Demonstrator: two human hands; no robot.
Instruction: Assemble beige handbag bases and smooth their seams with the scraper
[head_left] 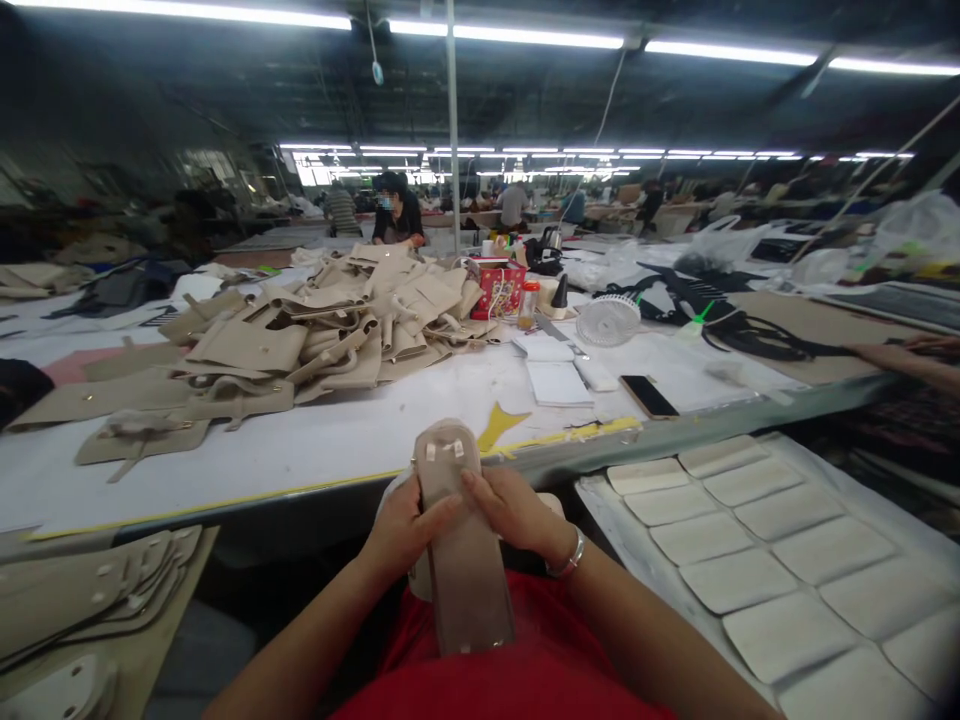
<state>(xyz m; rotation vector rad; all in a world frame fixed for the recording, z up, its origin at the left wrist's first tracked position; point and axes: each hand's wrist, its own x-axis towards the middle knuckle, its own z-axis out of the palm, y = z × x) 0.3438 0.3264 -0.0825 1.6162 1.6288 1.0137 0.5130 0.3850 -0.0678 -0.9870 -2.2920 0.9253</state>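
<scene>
Both hands hold a long beige leather-like bag piece (466, 590) with a rounded top end, upright in front of my red top. Two small pale tabs show near its rounded end. My left hand (409, 525) grips its left edge, thumb lying across the front. On the other side my right hand (517, 508) has its thumb and fingers on the upper right edge. The fingers behind the piece are hidden. Just beyond it, a yellow scrap (501, 425) lies at the edge of the white table (420, 405).
A heap of beige bag pieces (247, 345) covers the table's left. Right of it are a red box (498, 288), a notepad (556, 382) and a phone (649, 396). Flat cream panels (739, 580) lie in rows at lower right; stacked beige panels (67, 590) at lower left. A co-worker's arm (919, 360) shows at right.
</scene>
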